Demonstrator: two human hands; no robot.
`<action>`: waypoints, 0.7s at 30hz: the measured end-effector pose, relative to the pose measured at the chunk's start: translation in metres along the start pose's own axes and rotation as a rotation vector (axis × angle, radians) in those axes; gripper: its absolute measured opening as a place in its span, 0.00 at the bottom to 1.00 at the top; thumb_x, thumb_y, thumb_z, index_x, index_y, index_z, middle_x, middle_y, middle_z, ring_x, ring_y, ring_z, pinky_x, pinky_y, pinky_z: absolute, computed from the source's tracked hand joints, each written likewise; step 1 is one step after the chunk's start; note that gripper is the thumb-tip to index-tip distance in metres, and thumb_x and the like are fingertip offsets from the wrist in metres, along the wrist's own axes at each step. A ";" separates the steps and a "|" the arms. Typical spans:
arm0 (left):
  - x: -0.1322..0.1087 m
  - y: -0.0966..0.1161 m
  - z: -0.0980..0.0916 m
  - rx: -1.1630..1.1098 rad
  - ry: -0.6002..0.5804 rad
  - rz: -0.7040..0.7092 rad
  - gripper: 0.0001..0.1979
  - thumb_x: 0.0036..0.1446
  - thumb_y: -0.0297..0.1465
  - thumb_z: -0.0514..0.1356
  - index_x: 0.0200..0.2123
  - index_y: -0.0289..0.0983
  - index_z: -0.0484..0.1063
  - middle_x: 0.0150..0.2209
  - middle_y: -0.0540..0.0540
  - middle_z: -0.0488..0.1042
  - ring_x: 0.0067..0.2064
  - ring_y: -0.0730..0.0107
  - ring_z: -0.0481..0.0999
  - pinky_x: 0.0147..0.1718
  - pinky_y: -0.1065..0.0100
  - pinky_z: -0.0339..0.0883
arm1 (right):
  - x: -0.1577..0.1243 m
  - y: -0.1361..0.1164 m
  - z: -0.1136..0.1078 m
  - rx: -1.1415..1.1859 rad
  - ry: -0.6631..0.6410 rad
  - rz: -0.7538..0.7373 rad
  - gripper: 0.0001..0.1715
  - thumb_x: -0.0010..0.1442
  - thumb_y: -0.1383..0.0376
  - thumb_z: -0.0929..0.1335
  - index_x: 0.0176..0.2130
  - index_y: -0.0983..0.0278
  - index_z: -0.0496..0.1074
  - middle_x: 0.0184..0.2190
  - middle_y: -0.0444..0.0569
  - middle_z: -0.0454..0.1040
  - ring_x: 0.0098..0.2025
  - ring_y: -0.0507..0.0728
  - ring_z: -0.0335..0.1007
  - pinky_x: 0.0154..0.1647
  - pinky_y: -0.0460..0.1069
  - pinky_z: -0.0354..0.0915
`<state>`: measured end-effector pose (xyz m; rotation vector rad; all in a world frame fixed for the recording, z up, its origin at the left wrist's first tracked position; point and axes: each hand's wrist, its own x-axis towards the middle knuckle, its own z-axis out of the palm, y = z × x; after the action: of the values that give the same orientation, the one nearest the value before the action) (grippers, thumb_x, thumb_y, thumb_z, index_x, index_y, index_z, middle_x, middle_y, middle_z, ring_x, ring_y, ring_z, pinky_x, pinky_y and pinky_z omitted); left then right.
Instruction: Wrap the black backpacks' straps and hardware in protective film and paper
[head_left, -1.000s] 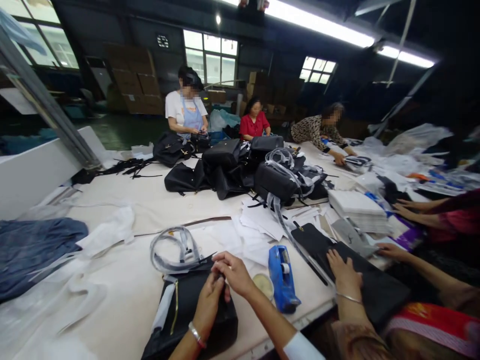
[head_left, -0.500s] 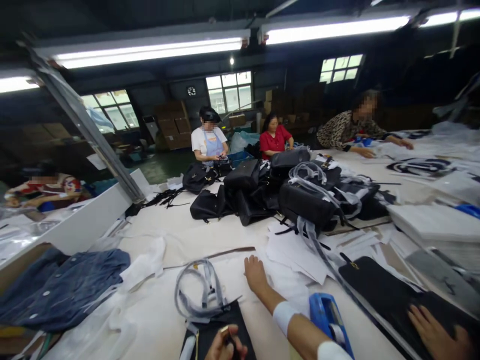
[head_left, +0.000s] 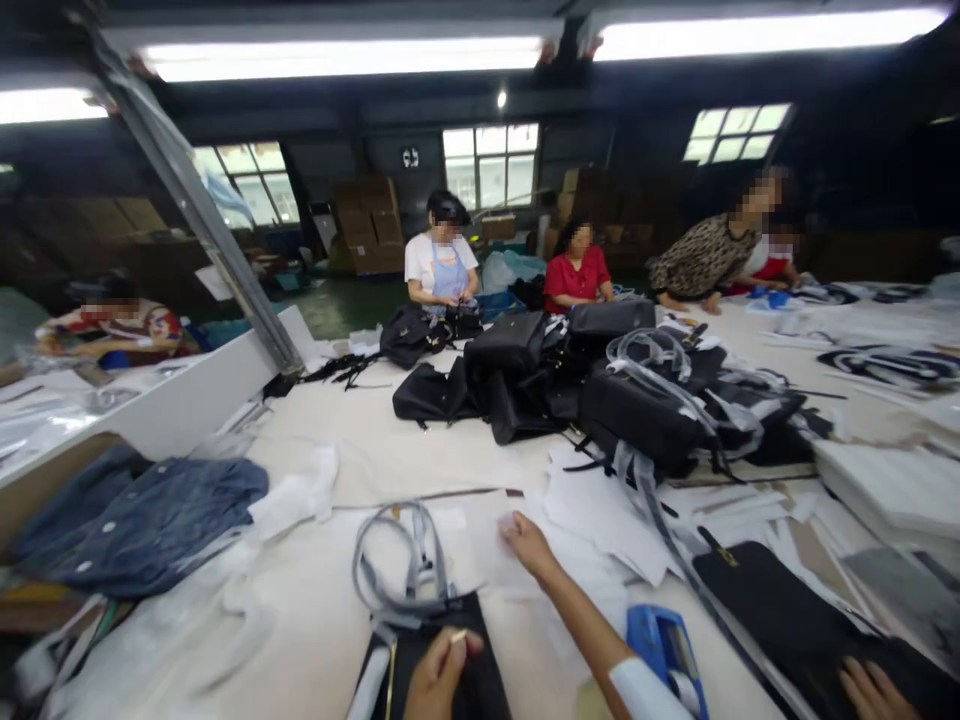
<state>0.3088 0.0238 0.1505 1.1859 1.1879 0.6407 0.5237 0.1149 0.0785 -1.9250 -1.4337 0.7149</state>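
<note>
Fingers of your left hand point(head_left: 439, 675) pinch the top edge of the black bag point(head_left: 435, 665) at the near bench point(head_left: 330, 620) edge. Just right, the blue tape dispenser point(head_left: 664, 655). Your right hand point(head_left: 527, 540) lies open-fingered on white paper sheets point(head_left: 592, 515); the wrapped strap point(head_left: 409, 570) loops left of it. Bare bench lies between that and the pile of black bags point(head_left: 600, 390).
</note>
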 end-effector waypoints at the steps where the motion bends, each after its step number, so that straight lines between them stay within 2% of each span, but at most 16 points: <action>1: -0.004 0.001 0.000 0.080 0.058 0.090 0.21 0.53 0.51 0.52 0.32 0.42 0.75 0.44 0.43 0.74 0.52 0.51 0.68 0.55 0.50 0.57 | -0.017 -0.001 -0.002 0.054 -0.060 -0.006 0.14 0.58 0.60 0.60 0.38 0.63 0.70 0.35 0.47 0.75 0.38 0.57 0.70 0.40 0.50 0.64; 3: -0.008 0.004 0.000 0.229 0.064 0.214 0.20 0.56 0.46 0.50 0.32 0.40 0.75 0.54 0.43 0.66 0.57 0.54 0.63 0.58 0.53 0.53 | -0.056 -0.008 -0.004 0.295 -0.229 -0.008 0.15 0.57 0.59 0.61 0.42 0.62 0.69 0.35 0.46 0.74 0.38 0.56 0.69 0.39 0.50 0.64; 6: -0.006 0.007 -0.003 0.406 0.086 0.369 0.16 0.58 0.41 0.52 0.35 0.39 0.76 0.61 0.44 0.57 0.61 0.56 0.55 0.61 0.55 0.45 | -0.110 -0.030 -0.009 0.796 -0.491 0.062 0.22 0.54 0.59 0.64 0.50 0.60 0.66 0.39 0.46 0.74 0.36 0.56 0.69 0.40 0.52 0.65; 8: -0.004 0.007 -0.004 0.462 0.075 0.443 0.14 0.59 0.38 0.52 0.36 0.39 0.75 0.63 0.44 0.53 0.63 0.57 0.51 0.62 0.55 0.41 | -0.136 -0.043 -0.011 0.953 -0.563 0.113 0.25 0.53 0.60 0.66 0.51 0.58 0.65 0.41 0.46 0.73 0.36 0.56 0.69 0.41 0.52 0.64; 12: -0.004 0.004 -0.003 0.427 0.035 0.457 0.13 0.58 0.36 0.53 0.36 0.37 0.75 0.63 0.43 0.53 0.63 0.57 0.52 0.61 0.56 0.45 | -0.158 -0.053 -0.011 0.973 -0.518 0.151 0.26 0.54 0.58 0.66 0.52 0.58 0.65 0.42 0.47 0.73 0.38 0.57 0.68 0.41 0.53 0.65; 16: -0.002 0.002 -0.002 0.391 0.018 0.461 0.10 0.56 0.34 0.55 0.34 0.37 0.75 0.56 0.42 0.60 0.59 0.58 0.58 0.58 0.59 0.52 | -0.165 -0.056 -0.017 0.974 -0.489 0.076 0.26 0.56 0.54 0.65 0.53 0.58 0.64 0.46 0.49 0.71 0.42 0.58 0.68 0.44 0.54 0.64; 19: -0.002 -0.001 0.000 0.364 0.109 0.450 0.08 0.52 0.34 0.60 0.34 0.38 0.74 0.50 0.43 0.65 0.55 0.58 0.64 0.56 0.58 0.55 | -0.171 -0.060 -0.020 0.952 -0.469 -0.001 0.27 0.55 0.52 0.67 0.52 0.59 0.65 0.46 0.50 0.71 0.46 0.60 0.66 0.48 0.56 0.63; 21: -0.003 -0.005 0.001 0.249 0.201 0.399 0.17 0.47 0.35 0.64 0.42 0.38 0.71 0.49 0.43 0.66 0.53 0.58 0.66 0.55 0.57 0.56 | -0.175 -0.060 -0.017 0.926 -0.417 -0.014 0.27 0.53 0.51 0.68 0.50 0.60 0.67 0.45 0.50 0.71 0.47 0.60 0.66 0.50 0.56 0.61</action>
<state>0.3079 0.0197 0.1469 1.6216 1.2332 0.9473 0.4527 -0.0433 0.1447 -1.0711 -1.0256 1.5087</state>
